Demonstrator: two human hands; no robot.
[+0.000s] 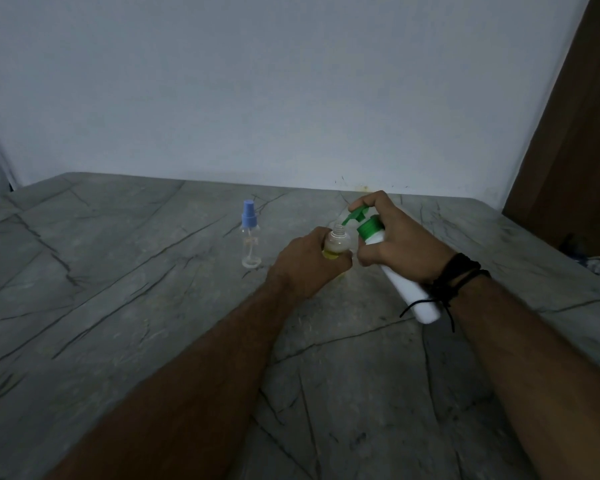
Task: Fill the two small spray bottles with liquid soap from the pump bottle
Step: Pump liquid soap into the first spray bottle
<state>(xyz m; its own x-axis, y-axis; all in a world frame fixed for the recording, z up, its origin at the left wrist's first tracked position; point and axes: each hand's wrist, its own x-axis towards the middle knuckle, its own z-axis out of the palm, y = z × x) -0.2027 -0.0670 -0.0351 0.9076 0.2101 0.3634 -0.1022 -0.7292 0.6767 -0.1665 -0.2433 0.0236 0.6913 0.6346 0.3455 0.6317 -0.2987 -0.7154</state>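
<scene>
Nearest you, both forearms reach out over the grey, dark-veined stone surface (118, 306). Your right hand (402, 244) wears black cord bands (454, 275) at the wrist.

Right grip: closed around the neck end of the white plastic pump bottle with the green collar and green pump head (400, 278). The bottle is tilted, its base toward you and below the wrist, its spout pointing away and to the left. One finger lies on top of the pump head. Judgement: smooth wall, likely slick if soap gets on it; holding just under the collar looks like the right place, since it leaves that finger free to press.

Left grip: your left hand (309, 261) is wrapped around the lower body of the small clear uncapped spray bottle (336, 242), which holds a shallow yellow layer at the bottom. Its open neck sits just under the spout tip; whether they touch cannot be told. Judgement: light, thin-walled, easy to tip or squeeze out of line, with a narrow mouth. Hold low and firm, not hard.

Beyond and to the left of the left grip, well apart, the second small clear spray bottle with the blue spray cap (250, 233) stands upright, capped and apparently empty. Judgement: first fill underway, second not started.
</scene>
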